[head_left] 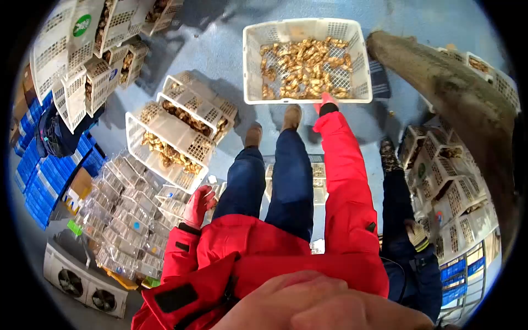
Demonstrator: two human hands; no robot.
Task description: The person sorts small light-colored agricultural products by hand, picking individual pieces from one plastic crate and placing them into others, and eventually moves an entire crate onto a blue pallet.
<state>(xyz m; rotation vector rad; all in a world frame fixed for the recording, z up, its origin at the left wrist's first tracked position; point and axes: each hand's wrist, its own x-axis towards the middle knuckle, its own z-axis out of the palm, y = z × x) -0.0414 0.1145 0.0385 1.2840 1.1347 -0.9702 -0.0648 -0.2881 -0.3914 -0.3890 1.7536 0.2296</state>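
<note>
A white plastic crate point(253, 66) with mesh sides rests ahead of my feet. Small golden-brown, lumpy pieces point(311, 69) lie in it, too small to name. My right hand point(328, 100), arm stretched forward, is closed over the crate's near rim, right of its middle. At my left side hangs my left hand point(199, 205), fingers loosely bent and apart, with nothing in it. Nearest to that hand is a tilted white crate point(135, 144) of similar golden-brown pieces point(170, 154).
Stacked white crates point(88, 60) stand at upper left, others point(451, 187) on the right. A thick brown beam-like shape point(440, 82) crosses the upper right. Another person's dark-clothed leg point(393, 192) is close on my right. A fan unit point(82, 283) sits at lower left.
</note>
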